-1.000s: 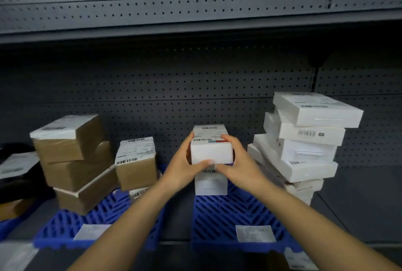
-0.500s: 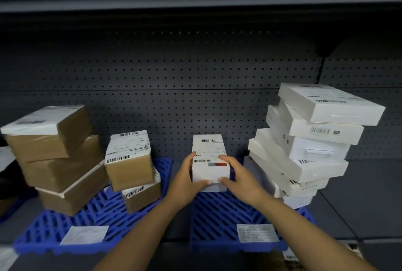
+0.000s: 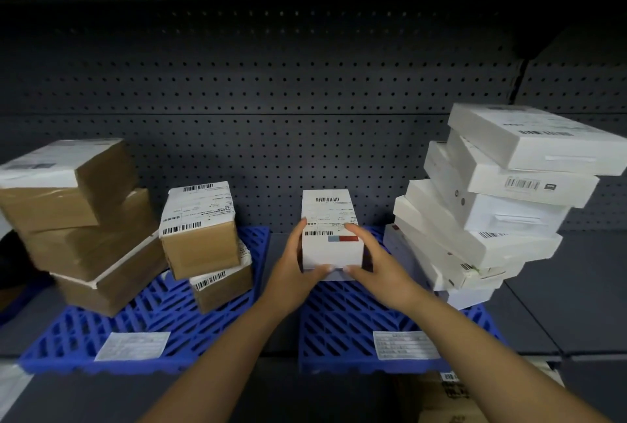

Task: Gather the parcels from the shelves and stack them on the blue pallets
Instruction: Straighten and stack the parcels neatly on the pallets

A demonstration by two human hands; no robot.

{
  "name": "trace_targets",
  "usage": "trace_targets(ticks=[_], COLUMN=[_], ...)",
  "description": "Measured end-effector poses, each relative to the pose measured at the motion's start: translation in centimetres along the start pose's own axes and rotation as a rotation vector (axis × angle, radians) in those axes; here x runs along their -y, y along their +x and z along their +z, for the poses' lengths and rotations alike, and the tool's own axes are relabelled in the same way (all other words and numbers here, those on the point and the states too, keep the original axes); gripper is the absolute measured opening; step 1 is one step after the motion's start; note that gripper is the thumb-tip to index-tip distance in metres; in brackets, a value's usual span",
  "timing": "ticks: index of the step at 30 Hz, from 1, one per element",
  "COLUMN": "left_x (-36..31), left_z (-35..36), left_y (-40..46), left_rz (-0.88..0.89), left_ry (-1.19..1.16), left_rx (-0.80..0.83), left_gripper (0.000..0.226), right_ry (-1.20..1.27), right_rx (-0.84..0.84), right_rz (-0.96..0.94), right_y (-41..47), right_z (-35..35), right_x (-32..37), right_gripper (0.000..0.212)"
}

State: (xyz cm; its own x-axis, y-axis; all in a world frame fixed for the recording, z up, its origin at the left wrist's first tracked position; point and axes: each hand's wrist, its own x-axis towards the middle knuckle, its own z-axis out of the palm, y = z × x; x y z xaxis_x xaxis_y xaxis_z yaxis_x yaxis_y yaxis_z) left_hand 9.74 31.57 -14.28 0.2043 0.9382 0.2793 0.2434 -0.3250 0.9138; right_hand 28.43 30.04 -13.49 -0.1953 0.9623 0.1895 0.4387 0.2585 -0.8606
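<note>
Both hands held a small white parcel at the middle of the shelf. The left hand clasped its left side, thumb curled along the lower near edge, and the right hand clasped its right side in the same way, fingers over the top edge. The parcel bore a shipping label with barcodes and a blue-and-red mark on top, and it sat on another white box, only a sliver of which showed beneath it, on the far part of the right blue pallet.

Just right of it, a leaning stack of flat white boxes stood on the same pallet, the upper ones overhanging to the right. On the left blue pallet stood three brown cardboard boxes piled askew at the far left, and nearer the middle a brown labelled box rested tilted on a smaller brown one. A paper label lay on the near part of the left pallet and another label on the right one. Grey pegboard backed the shelf.
</note>
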Motion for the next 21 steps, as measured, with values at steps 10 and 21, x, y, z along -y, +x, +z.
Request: trace_targets(ticks=[10,21], left_x=[0.0,-0.2], left_z=[-1.1,-1.5], left_y=[-0.4,0.2], left_rz=[0.022,0.006], left_ry=[0.133,0.369], left_rx=[0.025,-0.009], left_gripper=[0.094,0.093], right_ry=[-0.123,-0.345], right_rx=[0.009,0.041], right_rz=[0.016,0.027], right_y=[-0.6,0.3], right_z=[0.0,-1.4], right_x=[0.3,1.0], right_gripper=[0.083,0.079])
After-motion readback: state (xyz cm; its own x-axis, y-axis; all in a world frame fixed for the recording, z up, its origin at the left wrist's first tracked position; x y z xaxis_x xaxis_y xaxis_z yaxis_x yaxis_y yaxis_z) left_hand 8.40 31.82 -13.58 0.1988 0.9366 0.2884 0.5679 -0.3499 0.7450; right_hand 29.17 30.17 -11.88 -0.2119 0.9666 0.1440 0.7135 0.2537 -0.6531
